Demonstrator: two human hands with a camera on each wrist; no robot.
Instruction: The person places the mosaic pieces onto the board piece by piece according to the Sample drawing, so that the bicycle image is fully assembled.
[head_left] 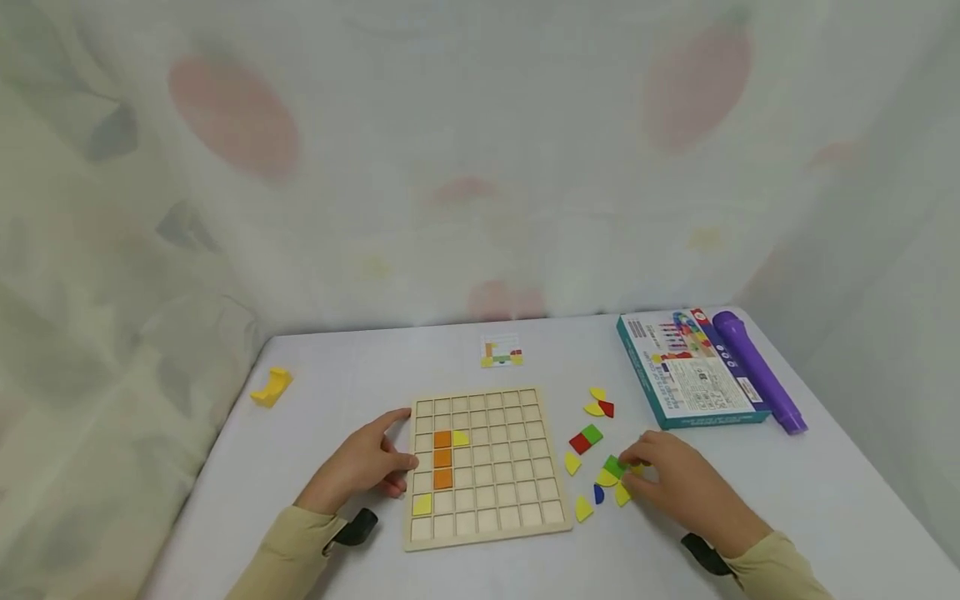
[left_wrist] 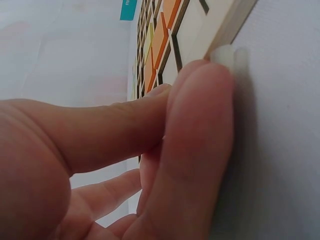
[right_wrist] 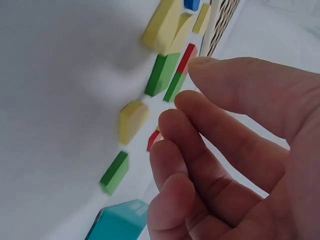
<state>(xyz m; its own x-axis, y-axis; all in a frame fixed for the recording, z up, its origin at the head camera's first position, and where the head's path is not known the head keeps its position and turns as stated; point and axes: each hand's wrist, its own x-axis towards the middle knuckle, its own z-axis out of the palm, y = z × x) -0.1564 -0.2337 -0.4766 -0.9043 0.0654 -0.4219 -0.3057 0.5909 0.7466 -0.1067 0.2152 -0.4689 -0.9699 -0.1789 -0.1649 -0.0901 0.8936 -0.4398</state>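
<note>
A wooden grid board (head_left: 517, 473) lies on the table, with 3 orange squares (head_left: 442, 458) in one column. A yellow piece (head_left: 461, 437) sits beside the top orange one and a yellow square (head_left: 422, 504) lower left. My left hand (head_left: 358, 461) holds the board's left edge by thumb and fingers. Bent over loose pieces right of the board, my right hand (head_left: 678, 483) has nothing between thumb and index finger in the right wrist view. Near its fingertips are a green piece (head_left: 615, 467), a yellow piece (head_left: 606, 478) and a blue half-round piece (head_left: 598, 493).
Further loose pieces lie between board and box, including a red square (head_left: 580, 443) and a green square (head_left: 592, 434). A printed pattern card (head_left: 501, 351) is behind the board. At the right are a box (head_left: 697, 375) and a purple stick (head_left: 757, 371); far left, a yellow block (head_left: 272, 387).
</note>
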